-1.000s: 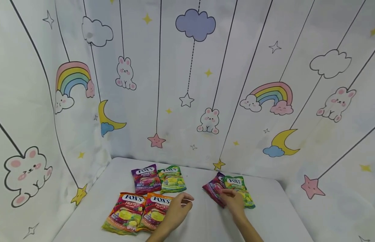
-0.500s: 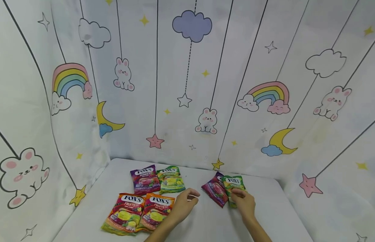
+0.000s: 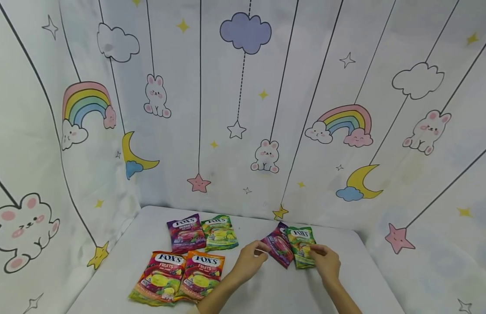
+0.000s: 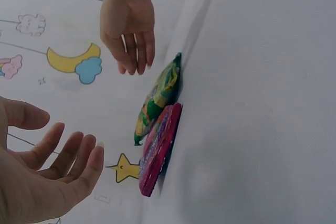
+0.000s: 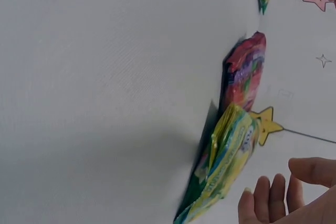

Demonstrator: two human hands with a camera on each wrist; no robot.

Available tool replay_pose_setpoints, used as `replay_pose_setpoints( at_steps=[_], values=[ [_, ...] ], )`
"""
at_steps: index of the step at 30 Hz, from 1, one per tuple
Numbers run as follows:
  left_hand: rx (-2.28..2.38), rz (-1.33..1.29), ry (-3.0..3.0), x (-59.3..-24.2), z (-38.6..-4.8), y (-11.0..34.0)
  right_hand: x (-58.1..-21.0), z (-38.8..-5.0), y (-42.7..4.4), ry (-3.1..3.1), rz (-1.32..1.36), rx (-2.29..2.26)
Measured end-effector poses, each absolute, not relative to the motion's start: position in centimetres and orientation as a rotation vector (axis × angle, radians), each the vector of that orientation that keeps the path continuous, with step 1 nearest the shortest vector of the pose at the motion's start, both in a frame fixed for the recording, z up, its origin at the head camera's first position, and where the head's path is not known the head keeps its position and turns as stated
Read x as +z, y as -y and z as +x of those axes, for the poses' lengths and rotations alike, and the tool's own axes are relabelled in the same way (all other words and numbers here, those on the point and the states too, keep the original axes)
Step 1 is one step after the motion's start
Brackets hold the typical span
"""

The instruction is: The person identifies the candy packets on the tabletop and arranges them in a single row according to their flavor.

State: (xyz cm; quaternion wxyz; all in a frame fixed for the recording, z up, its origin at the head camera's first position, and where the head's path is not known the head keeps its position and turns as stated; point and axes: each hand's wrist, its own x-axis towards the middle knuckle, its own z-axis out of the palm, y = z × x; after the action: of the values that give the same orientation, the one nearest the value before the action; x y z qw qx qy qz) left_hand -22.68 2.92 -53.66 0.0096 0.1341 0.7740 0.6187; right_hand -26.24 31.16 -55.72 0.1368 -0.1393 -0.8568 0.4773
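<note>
Two candy bags lie side by side at the table's right in the head view: a purple candy bag (image 3: 280, 246) and a green candy bag (image 3: 300, 248), edges touching or overlapping. My right hand (image 3: 327, 264) is beside the green bag's right edge, fingers loosely bent. The right wrist view shows a gap between that hand (image 5: 289, 198) and the green bag (image 5: 223, 166). My left hand (image 3: 250, 261) hovers left of the purple bag, holding nothing. Its fingers are relaxed and spread in the left wrist view, where the purple bag (image 4: 160, 150) lies apart from them.
Farther left are a purple berries bag (image 3: 185, 234) and a green bag (image 3: 220, 233). In front of them lie two orange fruits bags (image 3: 159, 279), one overlapping the other. A printed cloth wall (image 3: 172, 144) stands behind the white table (image 3: 266, 296).
My right hand has moved right, from over the purple bag to the green bag's right edge. The green bag now lies straighter, its lower end farther left. My left hand has moved right.
</note>
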Motion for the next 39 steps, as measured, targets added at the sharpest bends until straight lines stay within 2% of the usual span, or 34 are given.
replay_pose_setpoints(
  at_steps=[21, 39],
  values=[
    [1.862, 0.51, -2.44, -53.9, -24.5, -4.9, -56.7, -27.2, -33.6, 2.526, -0.466, 1.296],
    [1.751, 0.511, -2.361, -54.5, -26.0, -8.3, -57.1, -29.2, -35.2, 2.614, -0.465, 1.252]
  ],
)
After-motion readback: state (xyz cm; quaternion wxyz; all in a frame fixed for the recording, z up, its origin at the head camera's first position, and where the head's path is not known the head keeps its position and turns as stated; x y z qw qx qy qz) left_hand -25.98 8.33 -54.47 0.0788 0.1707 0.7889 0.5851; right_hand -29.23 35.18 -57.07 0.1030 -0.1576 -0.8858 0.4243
